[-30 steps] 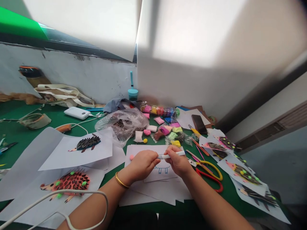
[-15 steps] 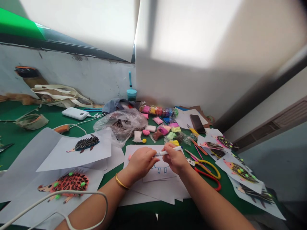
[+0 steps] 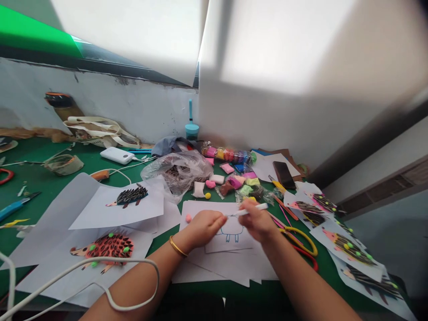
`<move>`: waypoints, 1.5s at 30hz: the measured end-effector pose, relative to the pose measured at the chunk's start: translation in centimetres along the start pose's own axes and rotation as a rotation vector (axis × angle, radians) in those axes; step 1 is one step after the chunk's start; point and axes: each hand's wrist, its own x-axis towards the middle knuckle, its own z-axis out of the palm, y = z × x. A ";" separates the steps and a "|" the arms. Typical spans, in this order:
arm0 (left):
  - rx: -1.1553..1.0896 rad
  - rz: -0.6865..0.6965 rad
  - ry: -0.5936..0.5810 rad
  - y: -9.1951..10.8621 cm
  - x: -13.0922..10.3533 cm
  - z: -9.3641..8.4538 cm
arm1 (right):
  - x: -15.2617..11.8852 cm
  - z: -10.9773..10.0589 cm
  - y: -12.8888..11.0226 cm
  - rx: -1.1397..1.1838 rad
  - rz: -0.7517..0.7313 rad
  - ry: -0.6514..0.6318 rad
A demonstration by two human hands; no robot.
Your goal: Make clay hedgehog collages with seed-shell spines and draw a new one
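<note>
My right hand [image 3: 257, 219] is closed round a white marker pen [image 3: 261, 207], its tip directed left towards my other hand. Opposite it, my left hand [image 3: 204, 228] has its fingers pressed together close to the pen tip; whatever they may pinch is hidden. Beneath both hands lies a sheet of white paper [image 3: 217, 246] bearing a blue line drawing [image 3: 232, 232] of a body with legs, partly covered by my hands. A small pink ball of clay [image 3: 188, 218] sits beside my left hand. More sheets are stacked underneath.
Scissors [image 3: 309, 243] with yellow and red handles lie right of my right hand. Hedgehog pictures [image 3: 110, 249] flank both sides. Behind are clay packets [image 3: 227, 168], a plastic bag [image 3: 177, 171] of seeds and a phone [image 3: 284, 174]. A white cable [image 3: 110, 258] crosses the left foreground.
My right hand has drawn the marker pen slightly to the right, widening the space between its tip and my left hand. The whole view has shifted, showing more of the table's left side.
</note>
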 end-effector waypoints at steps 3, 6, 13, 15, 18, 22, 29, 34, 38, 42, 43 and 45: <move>-0.272 -0.131 0.130 -1.1 0.1 -0.9 | 0.8 -2.8 -2.3 -0.005 -0.123 0.098; -0.247 -0.147 0.246 -1.8 0.5 -1.0 | 1.0 -3.9 -2.5 -0.122 -0.173 0.144; 0.035 -0.133 0.067 -2.2 0.3 -1.2 | -1.6 -0.3 2.5 -0.527 -0.073 0.003; 0.049 -0.134 0.037 -2.3 0.1 -1.4 | -2.3 0.3 3.4 -0.617 -0.101 0.019; 0.115 -0.142 0.010 -2.3 0.1 -1.3 | -2.7 0.3 4.3 -0.774 -0.182 0.024; 0.172 -0.175 -0.003 -2.4 0.3 -0.9 | -2.9 0.0 5.3 -0.849 -0.208 0.004; 0.159 -0.215 0.014 -2.8 0.3 -0.7 | -2.9 0.2 5.6 -0.826 -0.185 -0.012; 0.139 -0.238 0.014 -2.5 0.3 -0.8 | -3.0 0.4 5.5 -0.839 -0.192 -0.022; 0.139 -0.255 0.013 -2.3 0.4 -0.9 | -2.9 0.2 5.5 -0.861 -0.196 -0.016; 0.137 -0.265 0.000 -2.4 0.4 -0.9 | -2.8 -0.2 5.4 -0.858 -0.193 0.048; 0.135 -0.267 -0.002 -2.4 0.4 -0.9 | -2.8 -0.2 5.4 -0.863 -0.190 0.058; 0.133 -0.273 -0.001 -2.4 0.4 -0.9 | -2.7 -0.3 5.5 -0.879 -0.178 0.052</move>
